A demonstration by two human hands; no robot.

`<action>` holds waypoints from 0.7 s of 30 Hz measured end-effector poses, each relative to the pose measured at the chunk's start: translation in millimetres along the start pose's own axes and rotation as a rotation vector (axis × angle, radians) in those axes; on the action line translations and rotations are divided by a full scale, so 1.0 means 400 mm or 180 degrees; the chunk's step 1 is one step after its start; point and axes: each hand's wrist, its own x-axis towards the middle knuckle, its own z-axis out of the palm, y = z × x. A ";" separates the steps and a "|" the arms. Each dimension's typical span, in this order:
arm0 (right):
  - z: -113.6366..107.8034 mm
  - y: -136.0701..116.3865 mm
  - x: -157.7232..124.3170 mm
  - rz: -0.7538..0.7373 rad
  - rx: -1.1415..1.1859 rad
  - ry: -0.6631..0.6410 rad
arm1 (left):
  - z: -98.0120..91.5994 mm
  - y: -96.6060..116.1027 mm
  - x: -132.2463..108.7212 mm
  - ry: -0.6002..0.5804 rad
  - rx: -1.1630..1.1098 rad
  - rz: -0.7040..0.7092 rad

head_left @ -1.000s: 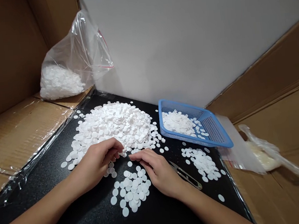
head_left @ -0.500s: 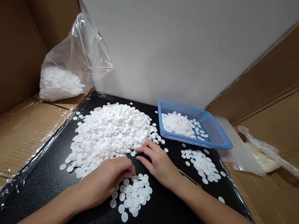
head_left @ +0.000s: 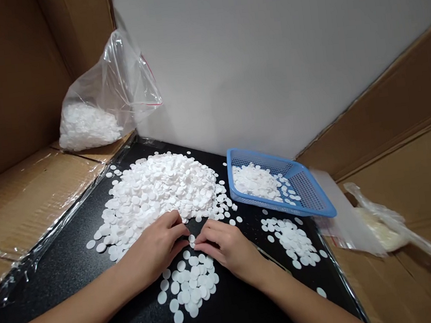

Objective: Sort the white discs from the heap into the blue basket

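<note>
A big heap of small white discs (head_left: 160, 191) lies on a black mat (head_left: 99, 299). Both hands rest at the heap's near edge, fingertips almost meeting. My left hand (head_left: 157, 246) has its fingers curled down onto the discs. My right hand (head_left: 225, 246) is curled too, its fingertips pinched at a disc beside the left hand. A smaller batch of discs (head_left: 189, 286) lies just below the hands, between the wrists.
A blue mesh basket (head_left: 313, 197) with some discs stands at the right. Another loose patch of discs (head_left: 292, 238) lies before it. A clear bag of discs (head_left: 90, 121) sits back left on cardboard (head_left: 20, 194). A plastic bag (head_left: 382, 225) lies at the right.
The right hand drew back from the heap's edge toward me and the left hand shifted forward, so the fingertips now meet above the small batch.
</note>
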 end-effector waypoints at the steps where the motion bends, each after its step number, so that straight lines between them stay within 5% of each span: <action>1: -0.004 -0.005 0.000 0.0118 0.0099 -0.0036 | -0.002 -0.002 -0.004 0.0018 -0.0044 0.0033; 9: -0.054 -0.032 0.028 0.1565 0.0359 -0.0224 | -0.018 -0.005 -0.016 0.0051 -0.0196 0.0061; 16: -0.022 -0.018 0.018 0.0659 0.0177 -0.0143 | -0.099 -0.017 -0.026 0.0152 -0.0560 0.0157; 21: -0.023 -0.020 0.016 0.0738 0.0285 -0.0229 | -0.152 -0.012 -0.038 -0.0730 -0.0230 0.0222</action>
